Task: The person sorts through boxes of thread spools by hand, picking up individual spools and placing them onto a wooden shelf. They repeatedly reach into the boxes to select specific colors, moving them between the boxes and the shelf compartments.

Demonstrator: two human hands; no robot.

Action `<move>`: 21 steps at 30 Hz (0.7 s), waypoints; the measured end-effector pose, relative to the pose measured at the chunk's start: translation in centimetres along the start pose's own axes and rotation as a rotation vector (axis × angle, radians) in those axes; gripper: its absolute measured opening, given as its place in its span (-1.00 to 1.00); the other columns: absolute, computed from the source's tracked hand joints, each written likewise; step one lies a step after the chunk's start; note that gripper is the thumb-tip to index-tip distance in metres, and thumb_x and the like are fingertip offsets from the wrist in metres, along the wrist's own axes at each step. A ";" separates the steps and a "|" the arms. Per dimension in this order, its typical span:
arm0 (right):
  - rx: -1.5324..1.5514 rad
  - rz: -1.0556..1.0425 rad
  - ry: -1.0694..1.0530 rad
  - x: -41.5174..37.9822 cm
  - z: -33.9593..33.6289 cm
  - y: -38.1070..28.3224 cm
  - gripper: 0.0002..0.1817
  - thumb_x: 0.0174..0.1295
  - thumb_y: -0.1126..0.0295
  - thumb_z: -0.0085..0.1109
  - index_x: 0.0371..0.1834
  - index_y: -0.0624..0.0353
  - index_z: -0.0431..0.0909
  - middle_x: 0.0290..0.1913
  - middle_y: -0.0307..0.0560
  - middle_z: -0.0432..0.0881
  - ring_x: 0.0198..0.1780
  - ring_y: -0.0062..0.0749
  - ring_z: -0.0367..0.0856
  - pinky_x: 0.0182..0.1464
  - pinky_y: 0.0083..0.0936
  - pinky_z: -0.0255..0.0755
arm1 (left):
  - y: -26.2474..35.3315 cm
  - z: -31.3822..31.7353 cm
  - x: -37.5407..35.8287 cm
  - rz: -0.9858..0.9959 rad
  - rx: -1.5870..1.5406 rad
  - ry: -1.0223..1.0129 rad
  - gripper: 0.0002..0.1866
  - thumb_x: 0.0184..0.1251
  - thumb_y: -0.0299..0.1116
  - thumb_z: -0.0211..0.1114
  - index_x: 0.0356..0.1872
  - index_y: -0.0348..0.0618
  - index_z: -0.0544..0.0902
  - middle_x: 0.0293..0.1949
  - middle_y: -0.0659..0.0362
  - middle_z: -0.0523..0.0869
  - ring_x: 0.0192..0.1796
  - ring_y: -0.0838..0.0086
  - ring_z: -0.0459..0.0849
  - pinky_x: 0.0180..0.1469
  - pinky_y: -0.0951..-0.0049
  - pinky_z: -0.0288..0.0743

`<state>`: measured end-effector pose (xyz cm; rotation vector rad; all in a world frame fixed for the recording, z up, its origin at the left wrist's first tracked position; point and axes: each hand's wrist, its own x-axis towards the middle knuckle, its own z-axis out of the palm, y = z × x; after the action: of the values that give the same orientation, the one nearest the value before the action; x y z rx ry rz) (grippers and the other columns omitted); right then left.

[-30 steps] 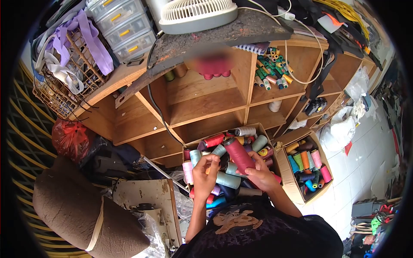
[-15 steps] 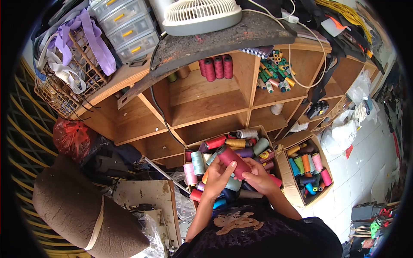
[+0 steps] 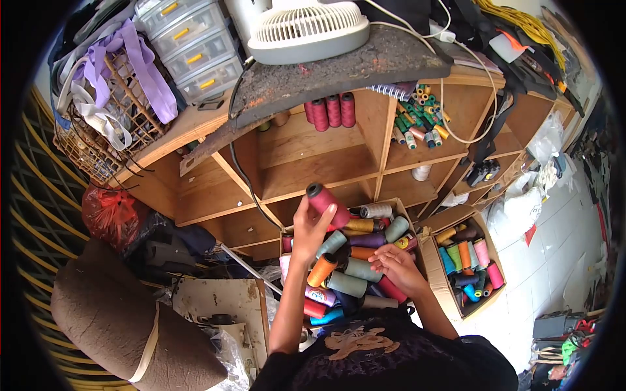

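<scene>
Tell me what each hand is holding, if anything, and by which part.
The left hand holds a maroon thread spool by its wound side, dark end free; the right hand appears to hold nothing.

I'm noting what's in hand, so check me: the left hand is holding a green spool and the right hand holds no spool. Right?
Not quite: the head view shows the left hand holding a dark red spool, not green. The rest stands.

We record a sewing workshop: thread spools (image 3: 347, 284) in cartons (image 3: 437, 264), wooden shelving (image 3: 312, 147), lilac ribbons (image 3: 146, 81), plastic drawers (image 3: 189, 42)
</scene>
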<state>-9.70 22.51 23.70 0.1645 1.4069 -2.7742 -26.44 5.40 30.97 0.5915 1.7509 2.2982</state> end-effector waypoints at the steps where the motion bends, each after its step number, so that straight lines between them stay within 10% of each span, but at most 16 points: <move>1: -0.020 0.005 0.011 0.0 -0.1 -0.1 -0.83 0.43 0.42 0.03 0.03 0.14 0.48 -0.03 -0.05 0.65 -0.05 -0.39 0.61 0.01 -0.50 0.43 | -0.7 0.0 1.8 0.041 0.047 -0.015 -0.60 0.33 -0.48 0.34 0.15 -0.28 0.46 -0.09 0.19 0.64 -0.04 0.55 0.62 0.04 0.47 0.54; 12: -0.115 0.017 0.199 -2.0 -2.7 -0.6 -0.77 0.42 0.38 0.08 0.07 0.17 0.46 -0.01 -0.08 0.64 -0.07 -0.47 0.62 -0.04 -0.57 0.44 | -8.2 5.2 21.1 0.289 0.620 0.210 -0.38 0.13 -0.20 0.53 0.18 -0.24 0.52 -0.10 -0.02 0.69 -0.09 0.30 0.69 -0.10 0.37 0.63; 13: -0.114 0.011 0.215 -2.3 -3.0 -0.8 -0.77 0.42 0.38 0.08 0.08 0.17 0.46 -0.01 -0.07 0.64 -0.08 -0.47 0.63 -0.04 -0.57 0.45 | -8.7 6.0 21.8 0.293 0.577 0.226 -0.40 0.08 -0.25 0.53 0.15 -0.23 0.54 -0.03 -0.16 0.64 -0.06 0.02 0.67 -0.02 0.19 0.56; 21: -0.105 -0.005 0.388 -5.4 -6.0 -0.7 -0.77 0.38 0.45 0.07 0.06 0.21 0.47 0.00 -0.03 0.65 -0.10 -0.43 0.64 -0.05 -0.56 0.47 | -16.9 6.1 25.8 0.547 0.703 0.354 -0.39 -0.02 -0.45 0.54 0.12 -0.28 0.50 -0.19 -0.10 0.71 -0.15 0.05 0.71 -0.09 0.17 0.56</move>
<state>-3.92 27.64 21.27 0.7310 1.6207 -2.7665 -48.54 25.47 21.23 0.9069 2.9170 2.1299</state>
